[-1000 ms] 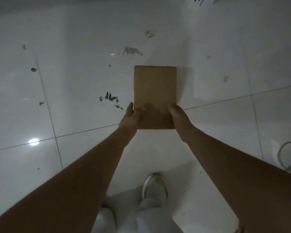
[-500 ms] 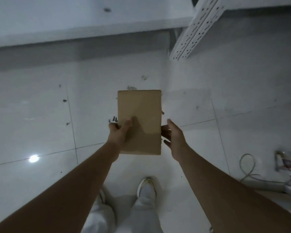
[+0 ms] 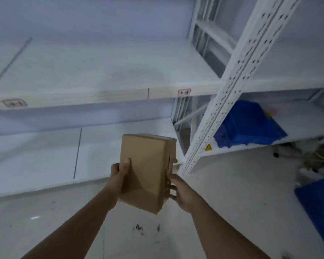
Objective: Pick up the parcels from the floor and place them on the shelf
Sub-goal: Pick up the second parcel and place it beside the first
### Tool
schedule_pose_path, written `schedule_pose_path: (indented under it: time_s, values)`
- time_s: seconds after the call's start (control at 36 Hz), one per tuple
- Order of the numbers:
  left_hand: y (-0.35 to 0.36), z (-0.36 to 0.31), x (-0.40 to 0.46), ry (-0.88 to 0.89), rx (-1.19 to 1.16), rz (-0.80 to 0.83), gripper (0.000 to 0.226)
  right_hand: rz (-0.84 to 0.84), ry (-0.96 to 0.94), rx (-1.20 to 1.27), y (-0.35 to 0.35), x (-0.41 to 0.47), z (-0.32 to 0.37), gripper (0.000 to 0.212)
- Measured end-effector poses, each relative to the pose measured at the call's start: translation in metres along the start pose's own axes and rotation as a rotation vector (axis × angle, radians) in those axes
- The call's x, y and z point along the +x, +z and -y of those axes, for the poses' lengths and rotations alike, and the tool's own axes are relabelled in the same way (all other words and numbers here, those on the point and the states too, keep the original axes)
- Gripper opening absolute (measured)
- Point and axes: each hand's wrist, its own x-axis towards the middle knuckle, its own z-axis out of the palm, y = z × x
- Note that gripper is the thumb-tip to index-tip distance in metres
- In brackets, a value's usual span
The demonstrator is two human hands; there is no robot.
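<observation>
White shelf [image 3: 105, 94] fronts the tiled floor [image 3: 232, 193]; a blue crate [image 3: 251, 126] sits right of its perforated upright [image 3: 232, 86]. Left hand [image 3: 118, 176] and right hand [image 3: 183, 193] clasp the cardboard parcel [image 3: 146, 169].

Between the fingers of both hands is a parcel [image 3: 146, 171] of matt brown cardboard, its edge ragged and torn by the right fingers [image 3: 169, 186]. Beyond the fingertips, the shelf [image 3: 105, 75] boards look smooth, white and matt; the upright post [image 3: 238, 71] is white painted perforated metal. The floor [image 3: 232, 193] below is glossy tile. Right of the fingers sits 1 blue plastic crate [image 3: 251, 126].
</observation>
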Motion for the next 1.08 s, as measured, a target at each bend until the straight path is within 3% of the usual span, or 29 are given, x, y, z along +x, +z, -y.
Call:
schedule_pose_path:
  time_s: [0.08, 0.14, 0.28, 0.33, 0.44, 0.53, 0.58, 0.64, 0.69, 0.78, 0.89, 1.0, 1.08]
  values:
    - [-0.019, -0.049, -0.029, 0.058, 0.017, -0.007, 0.056, 0.075, -0.035, -0.093, 0.019, -0.037, 0.057, 0.109]
    - [-0.028, -0.082, -0.055, 0.087, 0.002, -0.024, 0.057, 0.121, -0.057, -0.089, 0.032, -0.062, 0.092, 0.116]
    - [-0.053, -0.159, -0.117, 0.118, -0.088, 0.026, 0.064, 0.216, -0.11, -0.005, 0.062, -0.126, 0.173, 0.061]
    - [-0.059, -0.19, -0.137, 0.173, -0.11, 0.043, 0.061, 0.243, -0.152, 0.007, 0.065, -0.142, 0.205, 0.063]
    - [-0.064, -0.253, -0.179, 0.336, -0.174, 0.097, 0.022, 0.229, -0.289, -0.063, 0.071, -0.176, 0.265, 0.045]
    - [-0.065, -0.295, -0.208, 0.41, -0.296, 0.206, 0.041, 0.199, -0.43, -0.154, 0.082, -0.205, 0.307, 0.031]
    - [-0.064, -0.323, -0.228, 0.448, -0.384, 0.225, 0.042, 0.188, -0.508, -0.172, 0.09, -0.228, 0.334, 0.025]
    - [-0.066, -0.347, -0.245, 0.474, -0.457, 0.256, 0.039, 0.178, -0.562, -0.178, 0.097, -0.249, 0.358, 0.036]
    - [-0.068, -0.366, -0.258, 0.444, -0.519, 0.282, 0.039, 0.209, -0.595, -0.171, 0.105, -0.268, 0.379, 0.061]
    - [-0.07, -0.392, -0.277, 0.438, -0.523, 0.336, 0.043, 0.315, -0.668, -0.123, 0.112, -0.292, 0.404, 0.06]
    - [-0.076, -0.417, -0.296, 0.532, -0.495, 0.296, 0.039, 0.258, -0.767, -0.171, 0.122, -0.318, 0.429, 0.079]
    - [-0.089, -0.435, -0.301, 0.672, -0.439, 0.372, 0.065, 0.147, -0.868, -0.161, 0.126, -0.333, 0.448, 0.057]
    - [-0.092, -0.444, -0.309, 0.755, -0.356, 0.384, 0.056, 0.099, -0.921, -0.176, 0.128, -0.345, 0.459, 0.046]
